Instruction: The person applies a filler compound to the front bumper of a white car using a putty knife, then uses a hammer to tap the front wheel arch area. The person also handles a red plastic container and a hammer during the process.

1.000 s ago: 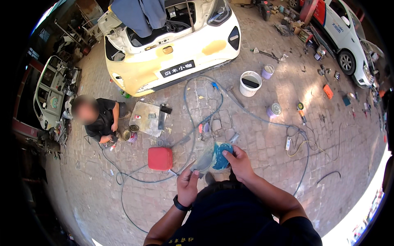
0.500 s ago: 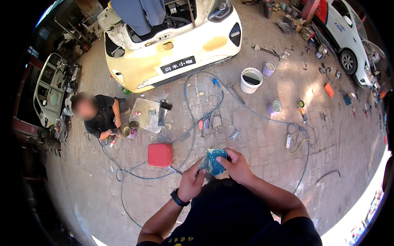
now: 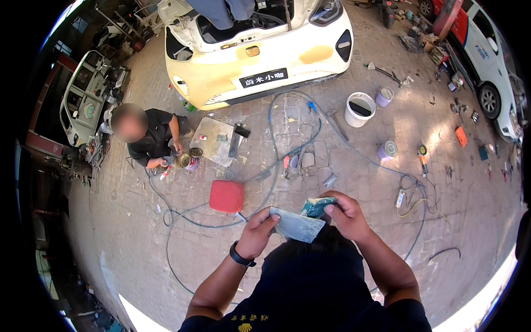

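The left hand is holding a thin, grey, roughly rectangular sheet by its left end, its fingers clamping the edge while the thumb is pressing on the upper face; pale streaks are marking the dull surface. The right hand is gripping a blue-green, slab-shaped pad with pale, worn-looking patches, its fingers closing on the right end. Both pieces are hanging before the person's dark shirt, above uneven brick paving. Compared with half a second earlier, the sheet is showing its broad face, the pad is tilting more edge-on, and the hands are standing farther apart. The pad's lower edge is lying just beside the sheet's upper edge; I cannot tell whether they are touching. A red, rounded, block-shaped object is sitting leftward; rightward, paving is stretching toward a white, oblong power strip.
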The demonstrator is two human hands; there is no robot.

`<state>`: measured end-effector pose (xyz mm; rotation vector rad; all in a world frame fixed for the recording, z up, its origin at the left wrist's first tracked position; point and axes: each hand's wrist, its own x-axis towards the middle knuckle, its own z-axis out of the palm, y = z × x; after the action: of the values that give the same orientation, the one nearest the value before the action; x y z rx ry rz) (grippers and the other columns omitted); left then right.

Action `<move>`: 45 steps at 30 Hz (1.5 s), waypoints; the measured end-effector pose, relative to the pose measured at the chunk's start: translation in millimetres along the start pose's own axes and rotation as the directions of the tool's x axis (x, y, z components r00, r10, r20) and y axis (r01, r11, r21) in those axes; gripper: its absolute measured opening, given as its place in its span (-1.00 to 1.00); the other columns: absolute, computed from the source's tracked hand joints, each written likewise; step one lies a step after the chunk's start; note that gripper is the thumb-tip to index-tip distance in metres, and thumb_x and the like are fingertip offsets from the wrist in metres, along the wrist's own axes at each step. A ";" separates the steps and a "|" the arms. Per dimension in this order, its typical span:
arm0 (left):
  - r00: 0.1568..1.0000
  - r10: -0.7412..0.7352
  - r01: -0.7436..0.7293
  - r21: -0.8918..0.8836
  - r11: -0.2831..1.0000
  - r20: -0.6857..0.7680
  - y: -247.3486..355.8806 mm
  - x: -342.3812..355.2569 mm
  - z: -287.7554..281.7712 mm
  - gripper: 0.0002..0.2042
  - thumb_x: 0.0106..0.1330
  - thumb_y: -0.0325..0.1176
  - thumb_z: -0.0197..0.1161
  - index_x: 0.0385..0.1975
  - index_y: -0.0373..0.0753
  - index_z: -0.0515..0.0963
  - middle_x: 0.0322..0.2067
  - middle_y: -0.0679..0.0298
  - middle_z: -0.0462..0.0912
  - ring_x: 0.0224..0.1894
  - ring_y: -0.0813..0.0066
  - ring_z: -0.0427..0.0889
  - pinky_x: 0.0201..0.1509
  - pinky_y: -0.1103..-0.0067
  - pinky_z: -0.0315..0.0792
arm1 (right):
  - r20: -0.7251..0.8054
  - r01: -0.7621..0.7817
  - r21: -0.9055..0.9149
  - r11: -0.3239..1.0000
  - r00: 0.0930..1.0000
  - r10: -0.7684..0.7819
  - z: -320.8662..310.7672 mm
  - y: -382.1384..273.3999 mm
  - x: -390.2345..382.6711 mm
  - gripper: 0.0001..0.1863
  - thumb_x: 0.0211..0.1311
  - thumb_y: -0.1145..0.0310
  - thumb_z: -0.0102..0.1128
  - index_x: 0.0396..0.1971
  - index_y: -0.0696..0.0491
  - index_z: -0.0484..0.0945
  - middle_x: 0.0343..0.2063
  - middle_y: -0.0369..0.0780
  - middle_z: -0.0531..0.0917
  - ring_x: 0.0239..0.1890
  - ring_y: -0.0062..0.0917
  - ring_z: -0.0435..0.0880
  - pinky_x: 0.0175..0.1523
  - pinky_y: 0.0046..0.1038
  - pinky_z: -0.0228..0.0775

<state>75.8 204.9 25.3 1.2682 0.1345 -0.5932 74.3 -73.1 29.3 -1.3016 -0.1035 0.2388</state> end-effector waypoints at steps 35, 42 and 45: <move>0.986 0.163 -0.144 -0.652 0.744 -0.032 40.1 -13.4 -11.6 -0.66 0.53 -0.38 0.20 0.21 -0.40 0.51 0.19 0.04 0.65 0.25 0.15 0.64 0.37 0.23 0.48 | -0.317 -0.037 0.412 0.910 0.931 0.182 4.3 19.1 -3.7 -0.75 0.56 0.39 0.08 0.08 0.18 0.56 -0.13 -0.27 0.70 -0.08 -0.62 0.66 0.08 -0.49 0.50; 0.980 0.170 -0.197 -0.510 0.838 -0.099 14.9 -4.2 7.5 -0.70 0.60 -0.38 0.05 0.20 -0.34 0.53 0.18 0.06 0.65 0.22 0.15 0.67 0.32 0.19 0.56 | -0.397 -0.059 0.503 0.862 0.870 0.291 -3.4 30.8 -1.1 -0.78 0.51 0.42 0.15 0.05 0.15 0.58 -0.14 -0.27 0.72 -0.11 -0.55 0.71 0.06 -0.43 0.57; 0.980 0.140 -0.194 -0.531 0.825 -0.139 12.3 -10.7 13.3 -0.70 0.62 -0.36 0.01 0.20 -0.32 0.52 0.18 0.06 0.65 0.23 0.14 0.66 0.31 0.17 0.58 | -0.410 -0.083 0.557 0.827 0.838 0.360 -1.6 40.1 -3.8 -0.76 0.50 0.43 0.15 0.06 0.16 0.58 -0.13 -0.25 0.72 -0.08 -0.51 0.72 0.07 -0.38 0.60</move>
<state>69.9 198.3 44.3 0.7400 0.2492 -0.3058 66.4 -65.7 -9.5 -0.7871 0.5434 0.1118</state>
